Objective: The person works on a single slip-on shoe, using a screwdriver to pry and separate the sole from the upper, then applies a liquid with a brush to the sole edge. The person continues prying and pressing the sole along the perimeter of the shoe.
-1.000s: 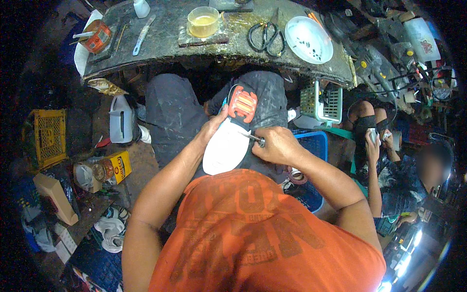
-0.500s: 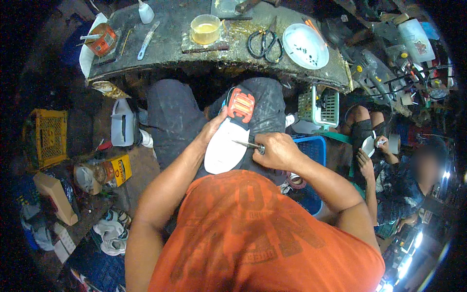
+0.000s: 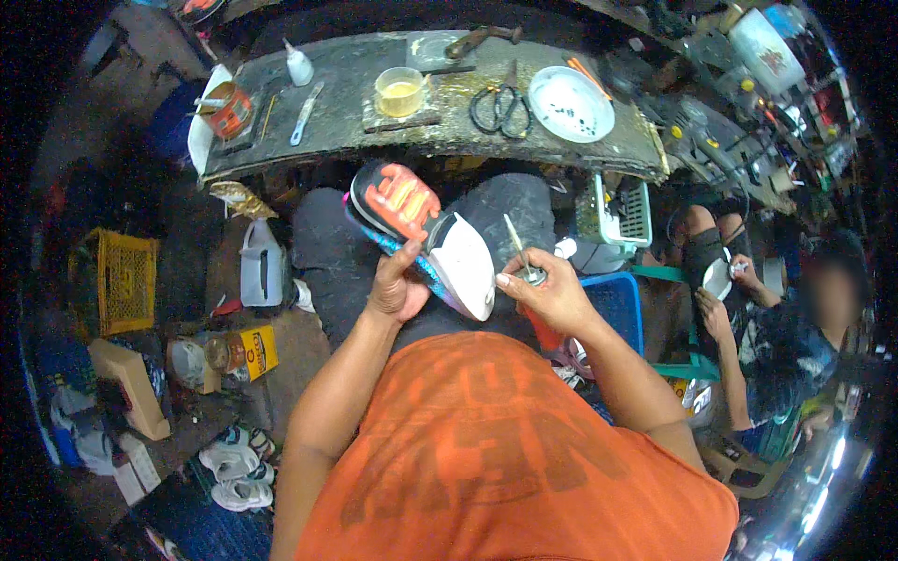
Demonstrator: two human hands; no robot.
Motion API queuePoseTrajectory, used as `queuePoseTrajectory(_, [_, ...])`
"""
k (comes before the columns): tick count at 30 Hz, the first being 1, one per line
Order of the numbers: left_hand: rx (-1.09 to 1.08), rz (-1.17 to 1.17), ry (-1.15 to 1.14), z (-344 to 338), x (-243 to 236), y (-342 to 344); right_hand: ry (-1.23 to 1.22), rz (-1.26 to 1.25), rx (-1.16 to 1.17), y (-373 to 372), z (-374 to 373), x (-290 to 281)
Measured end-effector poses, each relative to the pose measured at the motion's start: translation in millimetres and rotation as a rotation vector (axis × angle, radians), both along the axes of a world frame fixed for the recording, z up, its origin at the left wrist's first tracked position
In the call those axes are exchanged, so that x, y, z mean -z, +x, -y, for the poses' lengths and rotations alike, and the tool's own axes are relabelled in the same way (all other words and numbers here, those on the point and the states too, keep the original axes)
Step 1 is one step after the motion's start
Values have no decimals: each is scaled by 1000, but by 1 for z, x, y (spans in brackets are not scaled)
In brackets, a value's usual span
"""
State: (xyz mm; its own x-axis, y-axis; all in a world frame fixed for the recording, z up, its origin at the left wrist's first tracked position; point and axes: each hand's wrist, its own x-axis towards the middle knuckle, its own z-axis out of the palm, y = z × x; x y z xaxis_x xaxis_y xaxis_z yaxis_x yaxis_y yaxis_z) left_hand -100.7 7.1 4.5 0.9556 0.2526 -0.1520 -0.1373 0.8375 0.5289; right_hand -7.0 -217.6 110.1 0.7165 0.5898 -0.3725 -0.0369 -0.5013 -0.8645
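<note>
A shoe (image 3: 460,266) is turned sole up over my lap, with an orange and black heel, a white front sole and a blue patterned upper. My left hand (image 3: 400,285) is closed round its middle, the thumb by the heel piece. My right hand (image 3: 550,288) grips a slim pointed metal tool (image 3: 514,236), its tip directed up and away from me; its exact kind is unclear. The thumb and finger of that hand are at the white toe edge; whether they touch it I cannot tell.
Across the bench (image 3: 346,140) lie a clear cup (image 3: 399,92) of yellowish liquid, scissors (image 3: 501,110), a white bowl (image 3: 572,103), a hammer (image 3: 484,41) and a knife (image 3: 307,114). A blue basket (image 3: 613,313) stands right. Another person (image 3: 781,346) sits beyond it, holding a white piece.
The shoe has tilted, its heel swinging left and its toe right, so the blue side shows. My right hand has moved slightly right, and the tool now points up rather than at the sole.
</note>
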Motion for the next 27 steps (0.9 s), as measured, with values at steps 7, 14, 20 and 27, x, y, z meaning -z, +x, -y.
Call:
queuePoseTrajectory(7, [-246,-96,-72,15,12,40,-257,-2,-49,-11,4,19])
queuePoseTrajectory(14, [-220,-98,-161,17,36,53,-255,45,-10,-16,-8,35])
queuePoseTrajectory(20, [-48,-39,143,-4,33,-7,-251,94,-44,-2,-5,48])
queuePoseTrajectory(27, [404,-30,580,-60,7,-116,-134,-139,-127,18,7,35])
